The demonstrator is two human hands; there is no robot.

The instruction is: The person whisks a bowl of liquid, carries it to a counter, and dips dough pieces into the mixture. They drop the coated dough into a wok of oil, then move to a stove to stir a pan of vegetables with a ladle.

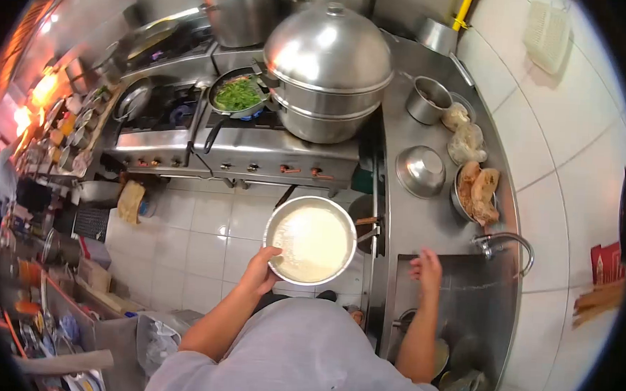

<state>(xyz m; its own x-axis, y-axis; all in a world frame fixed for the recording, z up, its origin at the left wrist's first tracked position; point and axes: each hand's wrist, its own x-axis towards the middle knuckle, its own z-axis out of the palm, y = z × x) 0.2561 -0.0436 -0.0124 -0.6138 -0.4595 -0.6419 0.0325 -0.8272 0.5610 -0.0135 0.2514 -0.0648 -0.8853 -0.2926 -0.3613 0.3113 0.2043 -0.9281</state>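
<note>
In front of my body, my left hand (258, 270) grips the near left rim of a round metal pan (353, 248), with the thumb over the edge. The pan is filled with a pale, creamy liquid (312, 239) that has some bubbles at its left side. My right hand (428, 269) is raised over the edge of the sink (479, 275), apart from the pan. Its fingers are loosely bent and spread, and nothing shows in them.
Ahead is a stove (237, 149) with a frying pan of chopped greens (238, 94) and a large lidded steamer (328, 62). An upturned metal bowl (420, 171), a bowl of meat pieces (477, 192) and a faucet (505, 242) are on the right counter. Flames (42, 93) rise far left.
</note>
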